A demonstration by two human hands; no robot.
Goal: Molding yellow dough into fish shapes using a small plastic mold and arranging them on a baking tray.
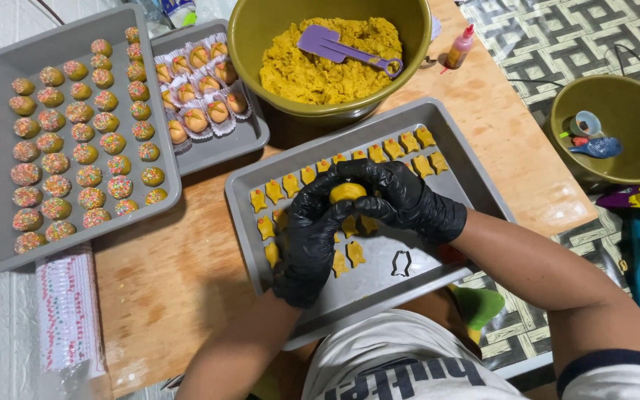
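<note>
Wooden table (179, 274): left hand (312, 233), right hand (401, 196) cupped closed around smooth yellow dough ball (347, 192)

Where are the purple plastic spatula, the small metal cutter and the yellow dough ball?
purple plastic spatula (320, 41), head view, on its blade.
small metal cutter (401, 264), head view, on its outline.
yellow dough ball (347, 192), head view, on its top.

One head-worn camera, looking steeply down, close over the black-gloved left hand (311, 235) and right hand (407, 197); the far table edge beyond them seems cropped.
</note>
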